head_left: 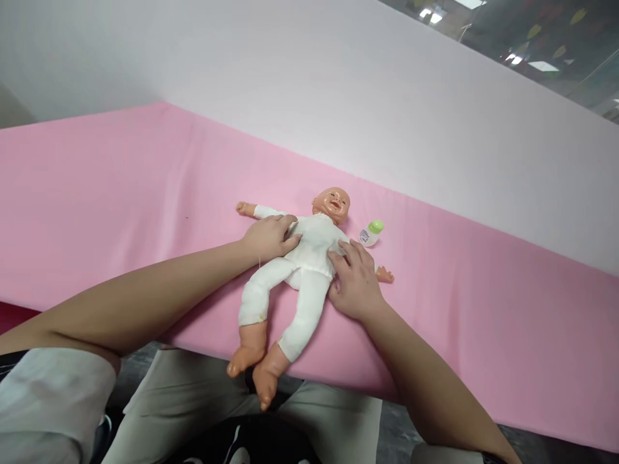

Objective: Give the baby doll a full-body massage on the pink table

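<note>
A baby doll (314, 238) with a hard plastic head and a white cloth body lies on its back, feet towards me and hanging over the near edge of the pink surface. My left hand (271, 237) holds one side of its torso, the thumb on the front of the cloth. On the other side, my right hand (356, 278) has its bent fingers over the chest and hip. Both of the doll's arms are spread outward. Close to the doll's shoulder is a small clear bottle (368, 237) with a green cap and a printed label.
Pink sheeting (483, 309) covers the long table or bench. Behind it rises a white wall or panel (300, 84), with a window (546, 51) at upper right. My legs (184, 386) are below the near edge.
</note>
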`<state>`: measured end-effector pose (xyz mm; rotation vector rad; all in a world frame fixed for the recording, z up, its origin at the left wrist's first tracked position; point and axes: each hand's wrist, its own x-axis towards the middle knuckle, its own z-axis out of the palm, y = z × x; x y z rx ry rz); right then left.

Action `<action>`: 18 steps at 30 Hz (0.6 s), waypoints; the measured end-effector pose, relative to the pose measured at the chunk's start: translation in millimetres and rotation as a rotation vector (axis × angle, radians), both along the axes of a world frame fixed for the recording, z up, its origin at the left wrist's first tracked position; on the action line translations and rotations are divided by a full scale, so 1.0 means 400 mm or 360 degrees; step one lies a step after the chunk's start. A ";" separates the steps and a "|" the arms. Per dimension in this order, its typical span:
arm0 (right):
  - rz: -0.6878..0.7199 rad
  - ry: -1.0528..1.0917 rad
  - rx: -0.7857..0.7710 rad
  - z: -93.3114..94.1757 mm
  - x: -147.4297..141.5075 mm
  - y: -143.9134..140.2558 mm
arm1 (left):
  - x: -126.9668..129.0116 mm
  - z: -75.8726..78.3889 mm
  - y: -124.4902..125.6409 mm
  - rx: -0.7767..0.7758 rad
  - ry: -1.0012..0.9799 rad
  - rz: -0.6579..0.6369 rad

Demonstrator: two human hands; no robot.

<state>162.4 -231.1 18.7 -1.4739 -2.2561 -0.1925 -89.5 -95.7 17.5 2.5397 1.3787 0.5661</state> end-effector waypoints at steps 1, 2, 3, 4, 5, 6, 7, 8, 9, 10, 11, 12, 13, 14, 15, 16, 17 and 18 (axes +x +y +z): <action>0.0077 -0.0019 0.0032 0.002 -0.011 -0.010 | 0.000 0.003 0.001 -0.0015 0.0034 0.0026; 0.0181 -0.0035 0.0029 0.003 -0.023 -0.020 | -0.001 0.004 0.002 -0.0032 0.0062 0.0044; 0.0305 -0.0053 0.0005 0.004 -0.036 -0.030 | -0.002 0.003 0.004 -0.0051 0.0082 0.0052; 0.0438 -0.0073 -0.0022 0.005 -0.050 -0.040 | -0.002 0.001 0.006 -0.0070 0.0095 0.0048; 0.0571 -0.0097 -0.0037 0.004 -0.065 -0.049 | -0.003 -0.003 0.010 -0.0087 0.0105 0.0037; 0.0695 -0.0122 -0.0032 0.004 -0.081 -0.057 | -0.005 -0.008 0.015 -0.0100 0.0115 0.0024; 0.0809 -0.0151 -0.0010 0.002 -0.095 -0.065 | -0.007 -0.013 0.021 -0.0110 0.0131 0.0018; 0.0913 -0.0179 0.0024 0.001 -0.107 -0.071 | -0.009 -0.018 0.028 -0.0121 0.0152 0.0026; 0.0999 -0.0200 0.0067 0.001 -0.117 -0.075 | -0.012 -0.023 0.035 -0.0136 0.0179 0.0051; 0.1068 -0.0209 0.0117 0.001 -0.123 -0.078 | -0.015 -0.027 0.044 -0.0160 0.0208 0.0090; 0.1112 -0.0195 0.0172 0.002 -0.125 -0.080 | -0.019 -0.031 0.052 -0.0196 0.0230 0.0136; 0.1133 -0.0154 0.0230 0.005 -0.123 -0.080 | -0.023 -0.034 0.061 -0.0238 0.0241 0.0176; 0.1132 -0.0080 0.0302 0.010 -0.118 -0.079 | -0.027 -0.037 0.069 -0.0279 0.0237 0.0205; 0.1110 0.0023 0.0386 0.015 -0.109 -0.076 | -0.030 -0.038 0.075 -0.0311 0.0215 0.0225; 0.1071 0.0133 0.0481 0.021 -0.098 -0.071 | -0.033 -0.040 0.079 -0.0330 0.0177 0.0239; 0.1014 0.0235 0.0582 0.026 -0.084 -0.065 | -0.035 -0.040 0.082 -0.0334 0.0125 0.0250; 0.0935 0.0318 0.0694 0.031 -0.068 -0.058 | -0.036 -0.040 0.081 -0.0324 0.0063 0.0256; 0.0839 0.0370 0.0811 0.033 -0.051 -0.050 | -0.037 -0.039 0.079 -0.0302 -0.0006 0.0256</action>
